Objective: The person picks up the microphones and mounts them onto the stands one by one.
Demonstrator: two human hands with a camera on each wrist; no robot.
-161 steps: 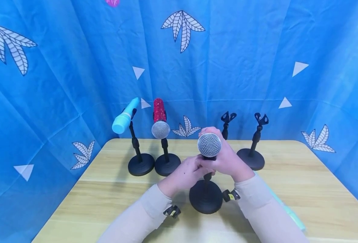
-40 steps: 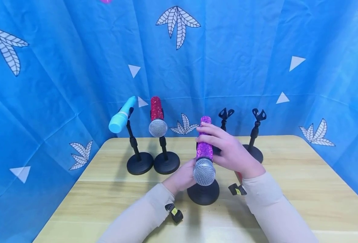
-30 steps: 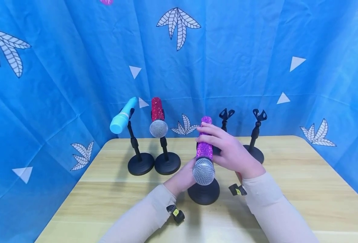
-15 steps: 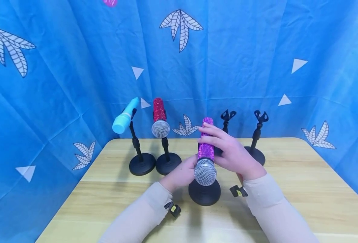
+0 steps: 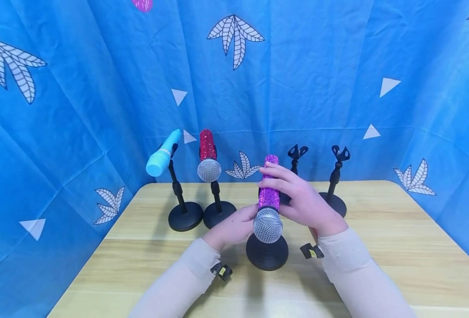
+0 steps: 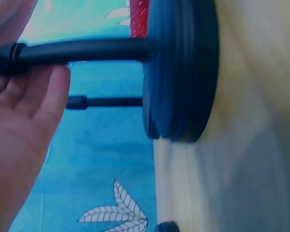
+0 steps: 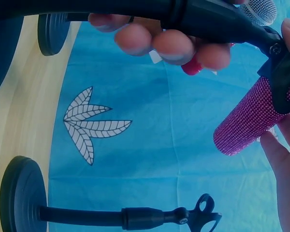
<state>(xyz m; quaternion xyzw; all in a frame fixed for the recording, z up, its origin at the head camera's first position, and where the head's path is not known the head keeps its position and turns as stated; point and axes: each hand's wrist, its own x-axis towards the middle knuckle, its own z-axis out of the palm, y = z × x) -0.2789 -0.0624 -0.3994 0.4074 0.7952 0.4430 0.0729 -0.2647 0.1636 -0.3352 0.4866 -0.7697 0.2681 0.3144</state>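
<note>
A sparkly purple microphone with a silver mesh head sits in the clip of a black microphone stand, head tilted down toward me. Fingers of my right hand lie over its handle and hold it from the right. Below the microphone, my left hand grips the stand's upright from the left. In the left wrist view, the fingers pass behind the pole. The right wrist view shows left fingertips under the pole and the purple handle in the clip.
To the left stand a light-blue microphone and a red glitter microphone, each on a black stand. Behind my right hand are two stands with bare clips, one clip partly behind the hand, the other farther right. A blue curtain surrounds the wooden table.
Several seconds ago both hands were close together under the raised mesh head; now the microphone tilts downward and its purple handle shows. Lately my left hand has shifted slightly left; the right stays put.
</note>
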